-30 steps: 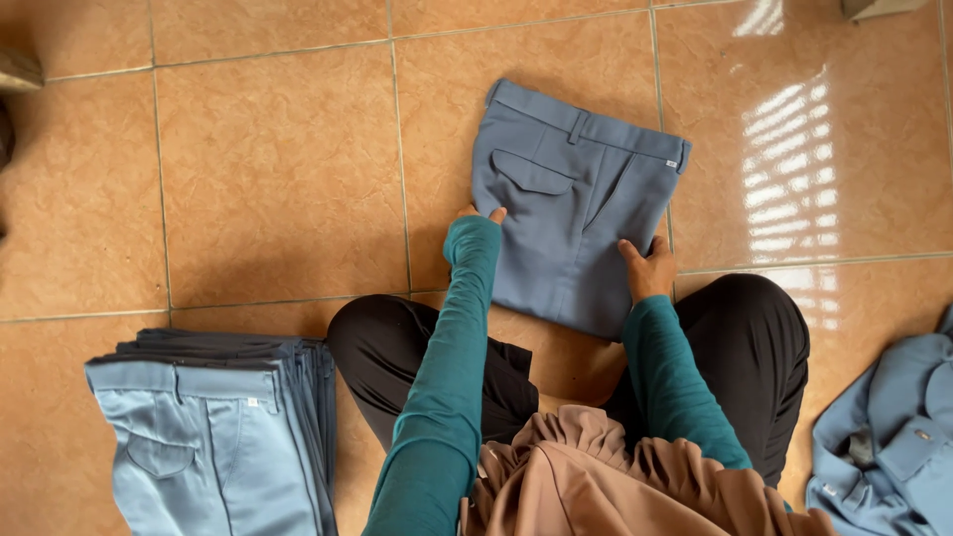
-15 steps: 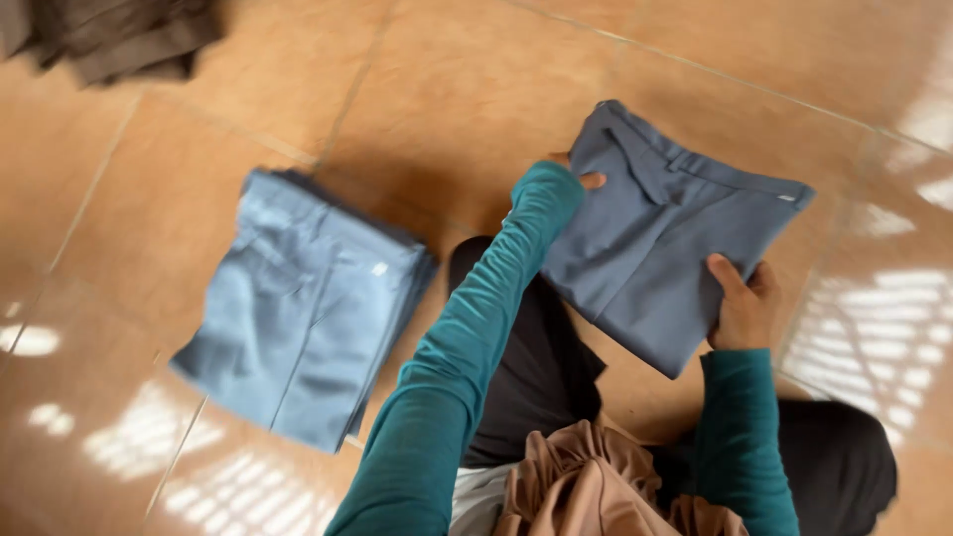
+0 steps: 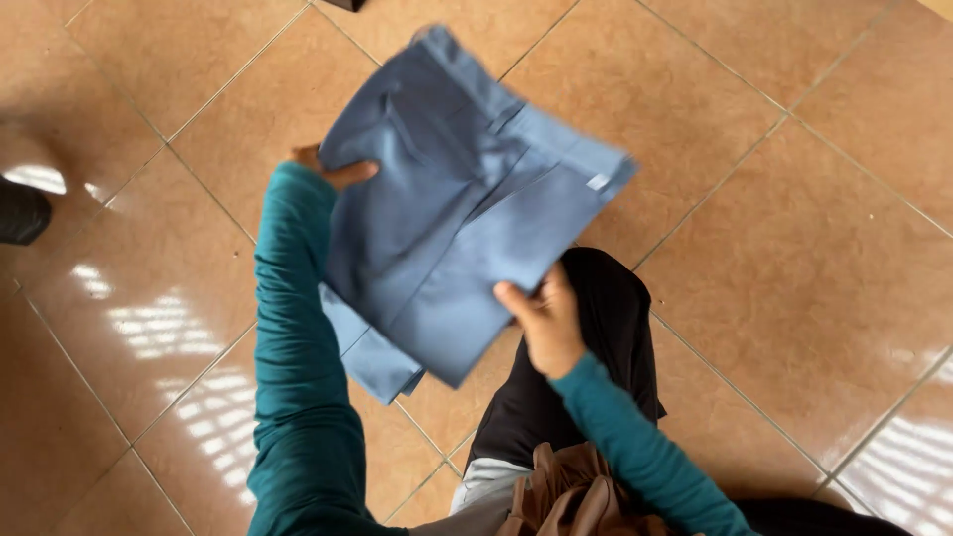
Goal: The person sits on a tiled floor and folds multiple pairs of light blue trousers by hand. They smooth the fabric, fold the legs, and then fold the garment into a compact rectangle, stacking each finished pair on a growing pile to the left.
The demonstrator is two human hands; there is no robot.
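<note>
Both hands, left hand (image 3: 333, 171) and right hand (image 3: 544, 320), grip folded blue trousers (image 3: 457, 208) (small white tag).

The folded blue trousers (image 3: 457, 199), earlier flat on the floor (image 3: 794, 248), are now lifted between the left hand (image 3: 333, 171) and right hand (image 3: 544, 316).

I take the trousers (image 3: 467, 199) as my landmark: folded, they are held up above the floor (image 3: 794, 248), tilted, with the waistband end at the far side and the fold end nearest me. My left hand (image 3: 333, 169) is at their left edge, thumb on top. My right hand (image 3: 546, 318) grips their near right edge. My knee (image 3: 596, 328) lies below and just right of them, under the right hand. A stack (image 3: 372, 352) shows beneath their near left corner, partly hidden by them. A shoe (image 3: 22, 210) lies well to their left, at the frame's edge.
</note>
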